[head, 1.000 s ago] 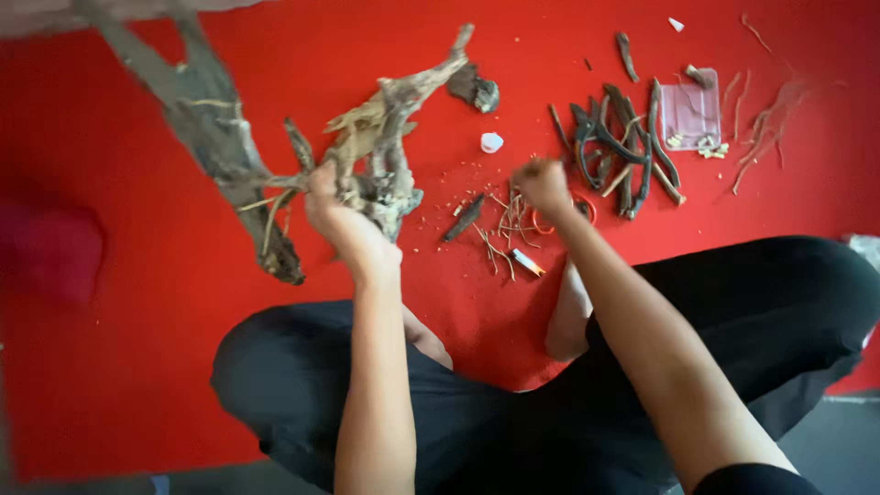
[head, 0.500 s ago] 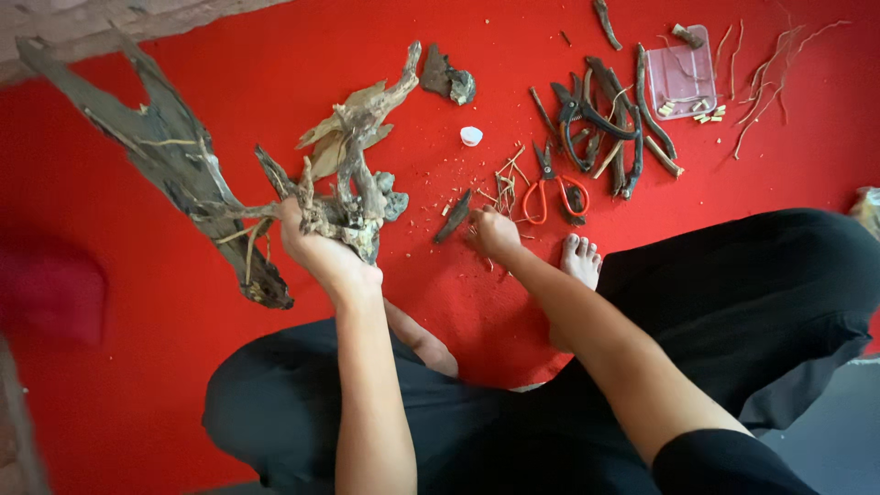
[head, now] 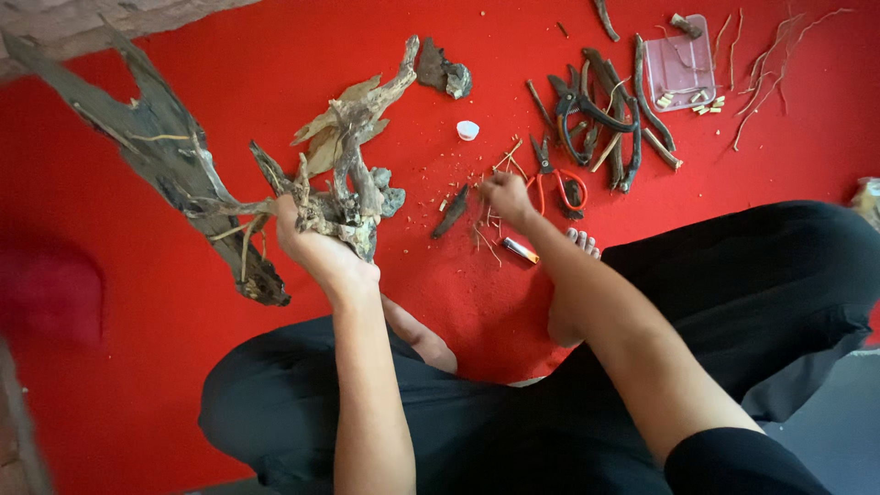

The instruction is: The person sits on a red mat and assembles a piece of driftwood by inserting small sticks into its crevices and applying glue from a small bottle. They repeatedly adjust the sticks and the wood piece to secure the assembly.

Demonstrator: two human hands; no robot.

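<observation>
Red mat (head: pixel 229 82); clear pinkish square packet (head: pixel 679 63), perhaps a lid.

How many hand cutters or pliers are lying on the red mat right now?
2 that I can tell: red-handled cutters just beyond the right hand, and dark-handled pliers in the stick pile farther back. Sticks may hide others.

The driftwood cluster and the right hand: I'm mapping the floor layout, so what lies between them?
In the head view, a dark sliver of wood lies on the red mat between the driftwood cluster in the left hand and the right hand, amid scattered wood crumbs.
</observation>
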